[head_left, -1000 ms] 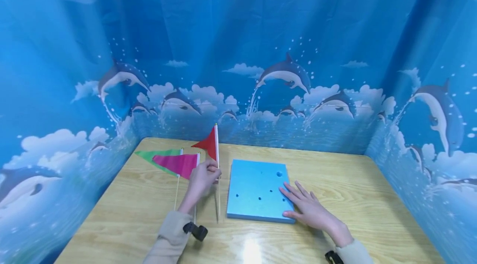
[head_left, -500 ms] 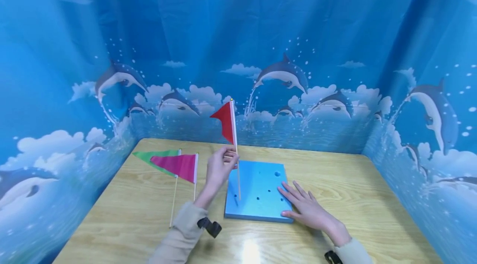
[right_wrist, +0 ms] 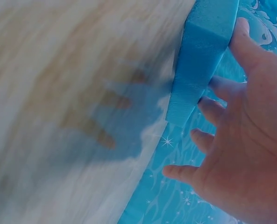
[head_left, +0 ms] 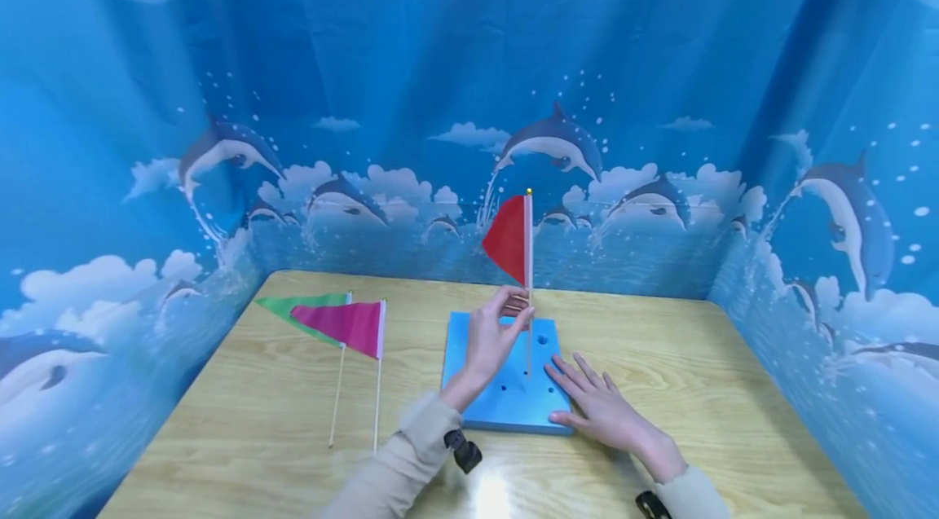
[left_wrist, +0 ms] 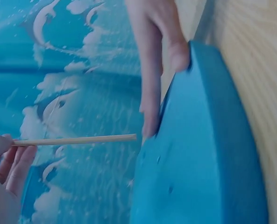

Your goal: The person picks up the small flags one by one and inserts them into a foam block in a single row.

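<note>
A small red pennant flag [head_left: 511, 240] on a thin wooden stick stands nearly upright, its stick pinched by my left hand [head_left: 490, 344]. That hand is over the blue board [head_left: 513, 415], a thick slab with several holes in its top. In the left wrist view, the lower end of the stick [left_wrist: 96, 139] points at the board and looks a little apart from it. My right hand [head_left: 609, 415] rests on the board's right edge with spread fingers. In the right wrist view, its thumb and fingers [right_wrist: 213, 110] lie along the slab's edge.
On the table's left side lie a green pennant flag [head_left: 279, 306] and a magenta pennant flag [head_left: 355, 327], partly overlapping, sticks toward me. The wooden table [head_left: 660, 356] meets a blue dolphin-print curtain [head_left: 411, 95] at the back and sides.
My left hand has lifted the red flag from beside the board and carried it rightward over the board's holes. My right hand has kept its place on the edge.
</note>
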The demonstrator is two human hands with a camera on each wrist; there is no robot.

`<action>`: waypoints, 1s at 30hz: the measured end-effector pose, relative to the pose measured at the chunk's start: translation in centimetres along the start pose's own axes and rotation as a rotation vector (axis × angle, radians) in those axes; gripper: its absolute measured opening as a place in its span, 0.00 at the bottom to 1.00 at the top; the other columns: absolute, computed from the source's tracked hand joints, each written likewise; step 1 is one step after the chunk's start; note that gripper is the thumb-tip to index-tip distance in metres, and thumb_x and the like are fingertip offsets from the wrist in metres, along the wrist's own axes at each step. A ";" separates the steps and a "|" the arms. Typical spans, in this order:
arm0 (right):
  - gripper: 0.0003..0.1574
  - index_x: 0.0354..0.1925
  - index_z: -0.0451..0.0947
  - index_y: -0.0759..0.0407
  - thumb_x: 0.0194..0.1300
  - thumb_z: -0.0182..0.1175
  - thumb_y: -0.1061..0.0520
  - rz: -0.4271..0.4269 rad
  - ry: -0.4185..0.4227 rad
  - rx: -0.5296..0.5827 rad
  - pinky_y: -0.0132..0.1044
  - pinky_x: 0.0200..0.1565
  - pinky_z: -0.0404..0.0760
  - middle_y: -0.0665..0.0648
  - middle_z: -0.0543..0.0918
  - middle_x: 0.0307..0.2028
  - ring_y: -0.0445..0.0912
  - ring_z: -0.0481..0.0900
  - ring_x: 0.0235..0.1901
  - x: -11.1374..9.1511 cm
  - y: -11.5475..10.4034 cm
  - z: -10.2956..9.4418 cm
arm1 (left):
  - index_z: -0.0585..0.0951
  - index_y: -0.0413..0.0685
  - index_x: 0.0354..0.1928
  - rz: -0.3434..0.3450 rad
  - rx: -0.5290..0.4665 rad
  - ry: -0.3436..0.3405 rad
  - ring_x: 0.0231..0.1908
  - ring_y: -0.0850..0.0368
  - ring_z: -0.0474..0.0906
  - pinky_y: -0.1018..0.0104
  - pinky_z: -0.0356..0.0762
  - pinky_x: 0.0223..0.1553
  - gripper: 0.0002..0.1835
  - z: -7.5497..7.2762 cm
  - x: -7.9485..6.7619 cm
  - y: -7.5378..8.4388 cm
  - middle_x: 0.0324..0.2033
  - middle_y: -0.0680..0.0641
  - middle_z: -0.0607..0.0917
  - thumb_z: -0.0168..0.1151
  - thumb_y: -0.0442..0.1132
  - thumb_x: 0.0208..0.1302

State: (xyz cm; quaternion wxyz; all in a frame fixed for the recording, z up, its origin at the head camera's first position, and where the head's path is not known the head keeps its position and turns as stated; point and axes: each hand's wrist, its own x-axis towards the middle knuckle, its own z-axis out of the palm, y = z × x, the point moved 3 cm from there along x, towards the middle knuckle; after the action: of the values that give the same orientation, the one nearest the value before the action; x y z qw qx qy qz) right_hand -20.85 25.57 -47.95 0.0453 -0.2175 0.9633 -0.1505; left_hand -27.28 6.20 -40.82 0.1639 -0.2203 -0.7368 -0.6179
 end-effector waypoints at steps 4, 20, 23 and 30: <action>0.44 0.70 0.51 0.46 0.61 0.48 0.31 0.001 0.001 -0.015 0.71 0.59 0.47 0.54 0.52 0.70 0.59 0.42 0.70 0.0 -0.1 0.1 | 0.76 0.53 0.47 0.002 -0.009 -0.034 0.35 0.67 0.81 0.77 0.80 0.31 0.14 1.8 -0.4 0.0 0.38 0.52 0.84 0.58 0.47 0.61; 0.44 0.70 0.51 0.50 0.63 0.48 0.33 -0.021 0.004 -0.007 0.72 0.58 0.47 0.58 0.55 0.69 0.62 0.43 0.69 -0.1 -0.3 0.0 | 0.77 0.51 0.46 0.003 0.076 -0.073 0.35 0.70 0.80 0.81 0.78 0.32 0.12 4.4 -1.8 -0.9 0.37 0.57 0.84 0.60 0.43 0.61; 0.44 0.70 0.52 0.51 0.63 0.49 0.34 -0.017 0.006 -0.021 0.72 0.58 0.47 0.58 0.56 0.69 0.62 0.43 0.69 0.0 -0.3 0.0 | 0.77 0.51 0.46 0.004 0.091 -0.081 0.35 0.70 0.80 0.81 0.77 0.31 0.12 4.5 -2.0 -1.2 0.37 0.57 0.84 0.60 0.42 0.61; 0.44 0.70 0.52 0.50 0.63 0.46 0.32 -0.005 -0.012 -0.026 0.70 0.60 0.46 0.57 0.55 0.69 0.60 0.42 0.69 -0.2 -0.2 -0.1 | 0.77 0.53 0.45 -0.023 0.128 -0.103 0.36 0.69 0.80 0.82 0.77 0.31 0.12 4.8 -2.6 -1.9 0.38 0.54 0.85 0.61 0.44 0.60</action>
State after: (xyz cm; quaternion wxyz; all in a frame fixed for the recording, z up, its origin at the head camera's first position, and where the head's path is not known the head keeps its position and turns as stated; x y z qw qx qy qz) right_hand -20.62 25.46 -47.83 0.0480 -0.2216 0.9643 -0.1366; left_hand -25.93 10.38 -44.60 0.1326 -0.2323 -0.7846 -0.5593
